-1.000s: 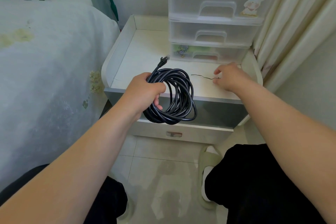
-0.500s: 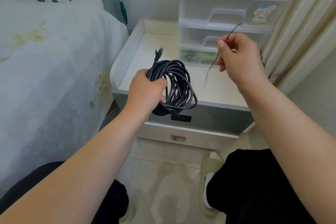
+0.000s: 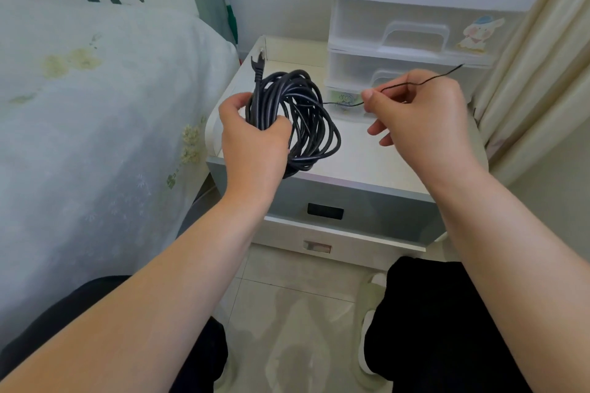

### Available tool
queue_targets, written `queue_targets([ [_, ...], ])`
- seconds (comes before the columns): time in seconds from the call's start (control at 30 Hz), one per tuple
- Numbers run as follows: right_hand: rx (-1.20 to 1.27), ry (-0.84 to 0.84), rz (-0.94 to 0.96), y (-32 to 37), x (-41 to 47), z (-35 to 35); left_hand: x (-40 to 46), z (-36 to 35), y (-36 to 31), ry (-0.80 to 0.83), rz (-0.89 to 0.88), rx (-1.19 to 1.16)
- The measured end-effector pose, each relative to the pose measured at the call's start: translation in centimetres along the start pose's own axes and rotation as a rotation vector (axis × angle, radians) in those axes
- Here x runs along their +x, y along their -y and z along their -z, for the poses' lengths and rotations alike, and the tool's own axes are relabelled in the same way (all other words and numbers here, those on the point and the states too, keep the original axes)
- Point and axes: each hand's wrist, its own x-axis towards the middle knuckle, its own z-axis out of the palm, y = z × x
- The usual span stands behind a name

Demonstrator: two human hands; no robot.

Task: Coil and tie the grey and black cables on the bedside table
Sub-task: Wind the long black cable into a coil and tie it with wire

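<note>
1. Nearest the camera, black trousers (image 3: 447, 329) on both knees, a pale slipper (image 3: 370, 287) on the tiled floor (image 3: 287, 313) between them.
2. Two bare forearms reaching forward from the lower corners, over the floor and toward the bedside table (image 3: 367, 166).
3. Left hand (image 3: 252, 137) closed around one side of the coiled black cable (image 3: 306, 118), fingers wrapped over the bundled loops; coil held in the air just above the table's near-left edge, hanging down past the palm.
4. One plug end (image 3: 257, 64) of the cable sticking up above the left hand's grip.
5. Right hand (image 3: 421, 118) pinched shut on a thin black tie wire (image 3: 399, 85), thumb and forefinger together, remaining fingers curled loosely below.
6. Wire running from the coil's right side, through the pinch, and out past the knuckles to the upper right.
7. On the table's back right, a white plastic drawer unit (image 3: 415, 32), with a rabbit sticker (image 3: 479, 33) on its upper drawer.
8. Left of the table, a bed (image 3: 95, 105) with a pale floral cover; right of it, cream curtains (image 3: 542, 73).
</note>
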Motion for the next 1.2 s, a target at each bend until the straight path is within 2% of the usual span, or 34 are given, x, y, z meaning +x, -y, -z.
queue_targets([
  [0.17,0.243,0.041,-0.182,-0.9,-0.8,-3.3,-1.5,-1.1,0.0,0.055,-0.149,0.083],
  [0.3,0.466,0.057,-0.303,-0.8,-1.7,-5.1,-1.8,-1.5,0.2,0.114,-0.193,0.121],
  [0.5,0.838,0.080,-0.505,-1.4,-1.7,-5.7,-1.1,-1.9,0.3,0.119,-0.168,0.178],
  [0.6,0.974,0.113,-0.582,-1.4,-1.9,-6.2,-0.9,-2.0,0.5,0.143,-0.094,0.195],
  [0.67,1.010,0.132,-0.605,-1.3,-2.0,-6.3,-0.6,-2.0,0.6,0.159,-0.017,0.179],
  [0.77,1.011,0.155,-0.597,-1.0,-2.1,-6.2,-0.4,-2.0,0.8,0.216,-0.049,0.185],
  [1.0,0.739,0.213,-0.513,-1.2,-1.9,-6.2,-0.9,-1.8,0.3,0.260,-0.099,0.270],
  [1.2,0.912,0.206,-0.607,-1.7,-2.2,-6.7,-1.2,-1.7,0.6,0.269,-0.125,0.357],
])
